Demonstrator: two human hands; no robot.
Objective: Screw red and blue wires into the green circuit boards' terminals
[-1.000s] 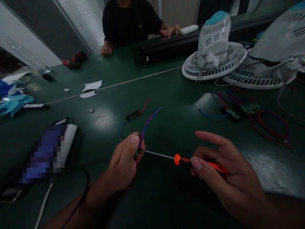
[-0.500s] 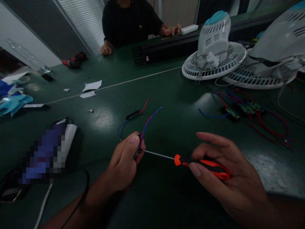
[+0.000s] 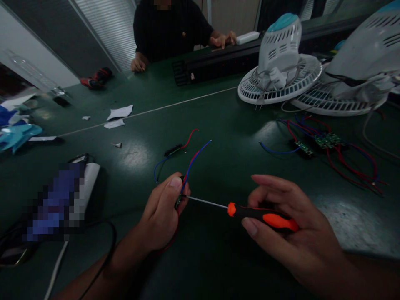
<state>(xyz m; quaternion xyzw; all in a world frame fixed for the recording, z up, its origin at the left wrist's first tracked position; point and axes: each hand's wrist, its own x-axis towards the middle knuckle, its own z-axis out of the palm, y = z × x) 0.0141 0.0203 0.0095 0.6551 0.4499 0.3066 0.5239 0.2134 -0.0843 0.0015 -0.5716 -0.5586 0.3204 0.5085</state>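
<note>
My left hand (image 3: 165, 208) is closed around a small circuit board (image 3: 179, 201), most of which the fingers hide. Red and blue wires (image 3: 194, 160) stick up from the board, and a red wire hangs below the hand. In my right hand (image 3: 290, 225) lies an orange and black screwdriver (image 3: 262, 216), gripped between thumb and fingers. Its thin metal shaft points left, and the tip meets the board at my left fingers. Beyond the left hand, a small dark module (image 3: 173, 150) with a red and a blue wire rests on the table.
Several wired circuit boards (image 3: 326, 141) lie at the right, below white fans (image 3: 279, 79). A blurred device (image 3: 58, 200) with cables is at the left. Paper scraps (image 3: 120, 112) lie farther back. Across the green table sits a person (image 3: 170, 31) beside a long black part (image 3: 218, 64).
The screwdriver handle has turned about its axis, and my right thumb and fingers have shifted slightly left. My left hand stays on the board.
</note>
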